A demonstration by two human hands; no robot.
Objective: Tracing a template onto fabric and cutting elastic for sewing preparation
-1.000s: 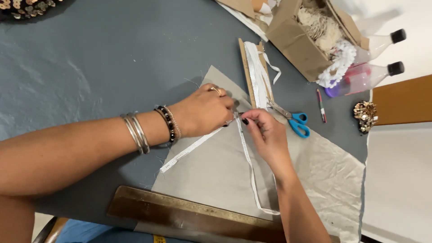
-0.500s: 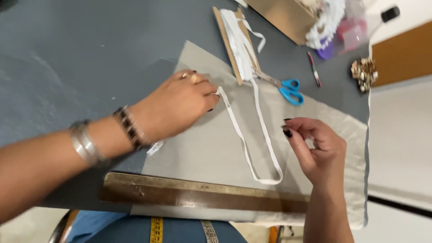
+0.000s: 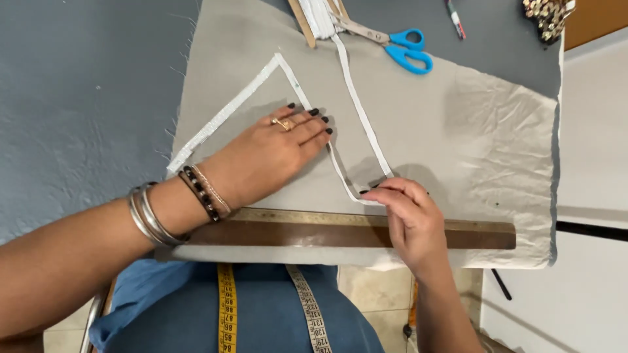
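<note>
A white lace trim [image 3: 229, 111] lies in a triangle outline on a beige fabric piece [image 3: 471, 131]. My left hand [image 3: 271, 153] presses flat on the fabric, fingers spread against the trim's slanted run. My right hand [image 3: 409, 219] pinches the trim's lower bend near a long wooden ruler [image 3: 314, 234] that lies across the fabric's near edge. The trim runs up to a card [image 3: 314, 16] wound with more of it.
Blue-handled scissors [image 3: 399, 46] lie at the fabric's top edge, a pen [image 3: 456, 12] and a gold beaded piece [image 3: 546, 14] beyond them. A yellow tape measure [image 3: 226, 307] hangs over my blue top. The grey tabletop [image 3: 85, 98] stretches left; a white surface [image 3: 592, 131] lies right.
The view has dropped closer to the table's near edge. My left hand now lies flat inside the triangle, and my right hand has come down onto the trim's lower bend by the ruler.
</note>
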